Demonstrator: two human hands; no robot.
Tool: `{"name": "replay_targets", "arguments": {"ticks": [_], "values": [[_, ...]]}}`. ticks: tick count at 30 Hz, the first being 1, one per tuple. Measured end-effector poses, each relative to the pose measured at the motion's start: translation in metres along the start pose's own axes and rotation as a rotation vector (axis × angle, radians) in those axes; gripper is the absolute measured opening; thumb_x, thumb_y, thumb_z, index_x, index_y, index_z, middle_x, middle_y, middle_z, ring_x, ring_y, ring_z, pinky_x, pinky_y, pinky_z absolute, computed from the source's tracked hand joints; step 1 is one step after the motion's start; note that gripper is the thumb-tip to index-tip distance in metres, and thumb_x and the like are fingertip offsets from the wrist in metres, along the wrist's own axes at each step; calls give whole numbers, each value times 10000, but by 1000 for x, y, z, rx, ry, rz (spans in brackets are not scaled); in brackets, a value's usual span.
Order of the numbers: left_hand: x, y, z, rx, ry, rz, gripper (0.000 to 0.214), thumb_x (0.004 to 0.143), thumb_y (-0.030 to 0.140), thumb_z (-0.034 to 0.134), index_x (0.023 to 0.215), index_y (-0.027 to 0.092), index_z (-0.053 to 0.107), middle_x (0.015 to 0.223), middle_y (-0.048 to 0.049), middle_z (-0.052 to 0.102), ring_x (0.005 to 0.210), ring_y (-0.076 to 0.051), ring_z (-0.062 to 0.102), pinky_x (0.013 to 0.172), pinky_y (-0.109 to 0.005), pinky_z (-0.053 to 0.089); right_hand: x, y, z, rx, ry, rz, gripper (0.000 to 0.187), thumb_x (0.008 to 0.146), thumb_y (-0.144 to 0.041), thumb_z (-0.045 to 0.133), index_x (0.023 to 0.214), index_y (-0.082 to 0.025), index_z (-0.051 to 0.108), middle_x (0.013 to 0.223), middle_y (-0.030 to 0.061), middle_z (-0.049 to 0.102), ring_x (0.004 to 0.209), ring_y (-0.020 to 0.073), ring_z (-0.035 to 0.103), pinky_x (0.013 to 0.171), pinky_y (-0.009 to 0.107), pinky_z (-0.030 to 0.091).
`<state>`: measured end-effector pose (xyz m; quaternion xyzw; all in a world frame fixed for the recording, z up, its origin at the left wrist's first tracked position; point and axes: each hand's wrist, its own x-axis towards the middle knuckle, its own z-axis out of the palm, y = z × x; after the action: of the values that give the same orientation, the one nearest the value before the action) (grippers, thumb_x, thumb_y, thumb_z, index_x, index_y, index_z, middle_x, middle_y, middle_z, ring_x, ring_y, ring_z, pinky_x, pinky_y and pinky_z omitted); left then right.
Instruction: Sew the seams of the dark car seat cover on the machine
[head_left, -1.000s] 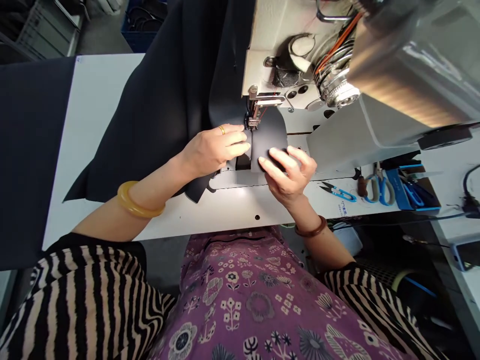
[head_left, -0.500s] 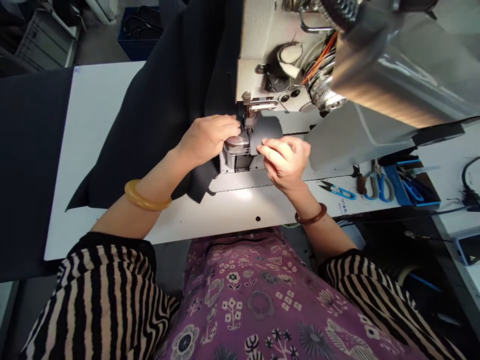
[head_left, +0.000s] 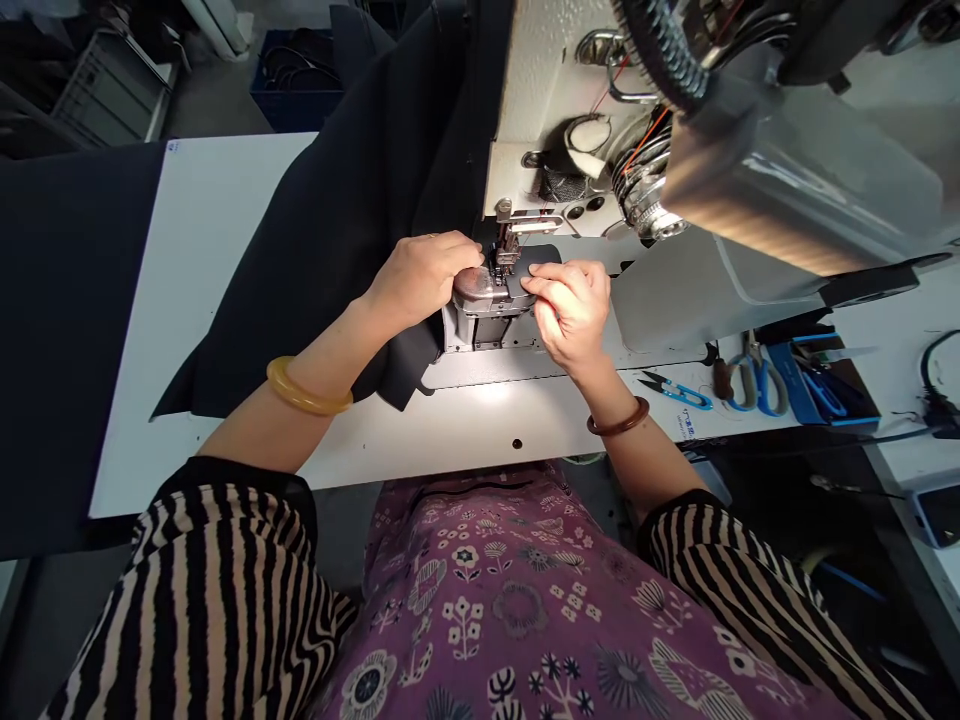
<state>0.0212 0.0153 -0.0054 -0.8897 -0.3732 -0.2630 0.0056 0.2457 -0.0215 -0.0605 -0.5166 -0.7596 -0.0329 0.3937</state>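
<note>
Your right hand (head_left: pixel 574 315) presses its fingertips (head_left: pixel 534 285) on a small dark rounded cloth piece (head_left: pixel 536 268) by the silver sewing machine foot (head_left: pixel 505 248), mid-frame, and your curled left hand (head_left: pixel 420 280) rests on a shiny metal cover (head_left: pixel 476 285)

The left hand (head_left: pixel 421 280) is curved over a rounded metal cover (head_left: pixel 476 285) of the sewing machine (head_left: pixel 547 80), and it is very near to the presser foot (head_left: pixel 507 245). The right hand (head_left: pixel 571 312) presses with its fingertips (head_left: pixel 529 285) on a small dark cloth piece (head_left: pixel 536 262), just right of the foot. A big dark cloth (head_left: pixel 322 250) lies on the white table (head_left: pixel 225 220) at left, under the left forearm. Far right on the table, blue-handled scissors (head_left: pixel 759 390) and thread snips (head_left: pixel 679 392) lie near a blue tray (head_left: pixel 795 385)
</note>
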Motion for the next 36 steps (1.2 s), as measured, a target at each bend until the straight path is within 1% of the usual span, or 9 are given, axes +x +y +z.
{"name": "replay_targets", "arguments": {"ticks": [16, 21, 23, 25, 26, 28, 30, 33, 36], "values": [[-1, -1, 0, -54, -37, -73, 320, 861, 95, 425, 913, 184, 729, 1013, -18, 749, 949, -164, 722, 820, -263, 566, 1, 3, -1, 214, 279, -270, 259, 935, -127, 485, 1000, -258, 698, 1039, 27, 727, 940, 193, 602, 824, 374, 516], [29, -17, -8, 0, 6, -180, 338, 821, 91, 434, 859, 199, 752, 1050, -8, 751, 1061, -214, 697, 962, -364, 544, 1, 4, -2, 158, 276, -291, 252, 934, -141, 484, 1003, -255, 698, 1035, 38, 738, 917, 189, 658, 811, 397, 530], [54, -37, -12, 82, 114, -294, 344, 821, 114, 494, 1040, 200, 744, 1270, -45, 685, 1256, -287, 597, 1110, -489, 439, 1, 5, -3, 142, 267, -298, 251, 930, -134, 489, 1009, -251, 697, 1041, 45, 739, 905, 185, 666, 795, 393, 533], [78, -62, -17, 140, 180, -472, 534, 816, 163, 595, 1349, 194, 602, 1507, -102, 502, 1437, -368, 399, 1192, -611, 282, 2, 5, -4, 146, 255, -306, 267, 919, -109, 501, 1039, -250, 695, 1058, 52, 740, 924, 185, 658, 799, 385, 531], [88, -74, -20, 161, 157, -561, 672, 819, 196, 633, 1472, 184, 475, 1564, -133, 421, 1471, -392, 330, 1192, -642, 250, 2, 5, -5, 148, 245, -309, 277, 914, -99, 510, 1056, -251, 693, 1069, 55, 740, 940, 187, 653, 807, 383, 530], [98, -92, -21, 174, 11, -664, 788, 853, 242, 635, 1566, 167, 309, 1550, -176, 429, 1435, -394, 386, 1142, -613, 343, 2, 5, -8, 156, 223, -306, 275, 905, -95, 535, 1066, -253, 693, 1082, 56, 741, 961, 192, 654, 824, 383, 529], [91, -98, -13, 158, -153, -641, 636, 888, 197, 569, 1508, 185, 430, 1414, -151, 584, 1288, -342, 558, 1035, -500, 471, 2, 6, -13, 193, 190, -300, 232, 905, -118, 563, 1039, -252, 697, 1082, 51, 745, 960, 192, 671, 834, 381, 529], [51, -85, 11, 110, -281, -545, 425, 849, 94, 548, 1220, 229, 704, 1166, -86, 736, 1080, -292, 682, 891, -388, 524, 8, 17, -17, 330, 118, -201, 165, 955, -225, 535, 923, -225, 697, 1009, 50, 757, 934, 199, 701, 826, 379, 554], [1, -57, 35, 54, -352, -474, 394, 812, 94, 601, 1133, 271, 743, 1043, -33, 775, 984, -250, 715, 816, -305, 523, 25, 39, -17, 173, -18, -7, 379, 1027, -388, 400, 882, -176, 679, 895, 71, 736, 854, 208, 704, 769, 382, 586]]}}
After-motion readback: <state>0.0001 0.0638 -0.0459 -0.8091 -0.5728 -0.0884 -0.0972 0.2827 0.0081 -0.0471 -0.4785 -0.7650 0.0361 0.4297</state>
